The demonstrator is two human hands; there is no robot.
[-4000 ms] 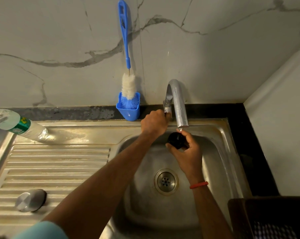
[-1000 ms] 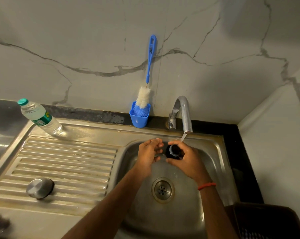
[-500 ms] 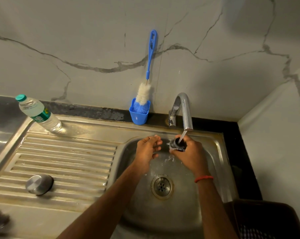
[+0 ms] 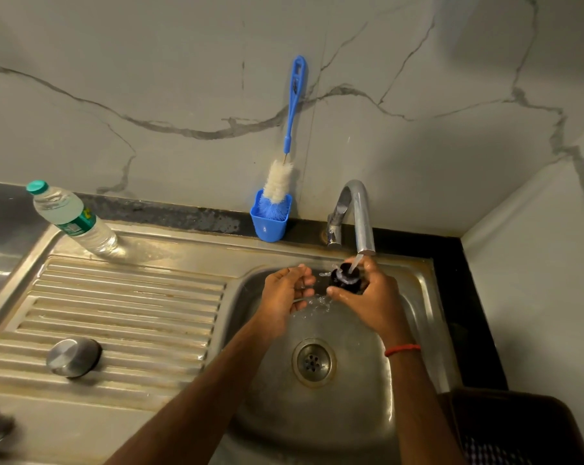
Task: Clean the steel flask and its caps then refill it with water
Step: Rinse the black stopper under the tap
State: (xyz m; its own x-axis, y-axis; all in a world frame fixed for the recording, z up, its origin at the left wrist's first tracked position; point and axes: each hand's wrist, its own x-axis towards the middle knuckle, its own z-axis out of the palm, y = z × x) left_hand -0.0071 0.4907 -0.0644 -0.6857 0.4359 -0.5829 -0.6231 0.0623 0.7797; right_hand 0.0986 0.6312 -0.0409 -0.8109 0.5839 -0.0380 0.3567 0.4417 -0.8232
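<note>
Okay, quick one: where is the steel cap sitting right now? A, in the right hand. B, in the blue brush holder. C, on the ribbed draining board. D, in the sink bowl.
C: the steel cap lies on the draining board, left of the bowl, while the right hand holds a black cap under the tap.
</note>
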